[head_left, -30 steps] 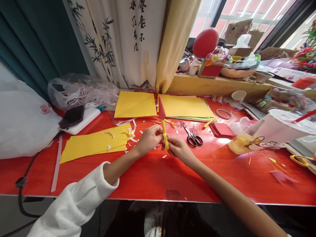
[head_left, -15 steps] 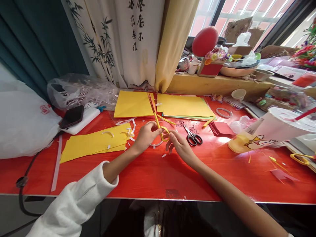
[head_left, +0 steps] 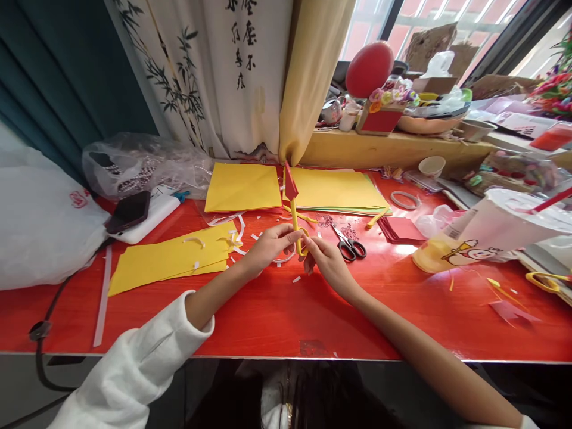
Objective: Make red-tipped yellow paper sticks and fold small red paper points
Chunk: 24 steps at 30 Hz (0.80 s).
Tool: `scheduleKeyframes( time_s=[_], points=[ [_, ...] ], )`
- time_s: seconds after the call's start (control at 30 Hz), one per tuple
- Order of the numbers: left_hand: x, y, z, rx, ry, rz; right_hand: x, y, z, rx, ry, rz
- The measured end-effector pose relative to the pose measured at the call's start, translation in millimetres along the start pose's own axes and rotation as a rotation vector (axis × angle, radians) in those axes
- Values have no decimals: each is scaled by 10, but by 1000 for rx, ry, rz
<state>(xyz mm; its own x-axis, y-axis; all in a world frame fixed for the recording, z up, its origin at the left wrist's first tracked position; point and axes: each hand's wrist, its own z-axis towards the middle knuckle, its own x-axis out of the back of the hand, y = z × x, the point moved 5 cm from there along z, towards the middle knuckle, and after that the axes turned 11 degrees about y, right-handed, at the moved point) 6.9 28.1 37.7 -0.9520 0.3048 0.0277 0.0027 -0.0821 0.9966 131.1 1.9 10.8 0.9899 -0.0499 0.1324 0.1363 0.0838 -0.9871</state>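
Note:
Above the red table [head_left: 357, 322], my left hand [head_left: 273, 245] pinches a yellow paper strip [head_left: 294, 213] near its looped lower part. A red paper piece [head_left: 290, 183] stands at the strip's upper end, pointing away from me. My right hand [head_left: 325, 257] has its thumb and forefinger closed on the right side of the yellow loop, close to my left fingertips. Black-handled scissors [head_left: 351, 245] lie just beyond my right hand. White paper scraps [head_left: 240, 235] are scattered beside my left hand.
Yellow sheets [head_left: 243, 187] lie at the back, and more yellow paper [head_left: 165, 265] at left. A phone [head_left: 129, 211] rests on a white box. To the right are red paper squares [head_left: 401, 230] and a large tilted drink cup [head_left: 482, 235]. A white ring [head_left: 405, 200] lies behind.
The yellow strip and red piece have turned upright and shifted slightly right, showing the red piece's broad face. The loop looks narrower, and both hands are closer together.

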Motion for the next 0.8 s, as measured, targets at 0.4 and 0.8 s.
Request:
scheduleKeyframes(
  time_s=[0.4, 0.8],
  points=[
    [98, 41, 4, -18, 128, -90, 86, -151, -18, 256, 106, -164],
    [70, 49, -13, -75, 132, 200, -55, -29, -52, 94, -87, -76]
  ],
)
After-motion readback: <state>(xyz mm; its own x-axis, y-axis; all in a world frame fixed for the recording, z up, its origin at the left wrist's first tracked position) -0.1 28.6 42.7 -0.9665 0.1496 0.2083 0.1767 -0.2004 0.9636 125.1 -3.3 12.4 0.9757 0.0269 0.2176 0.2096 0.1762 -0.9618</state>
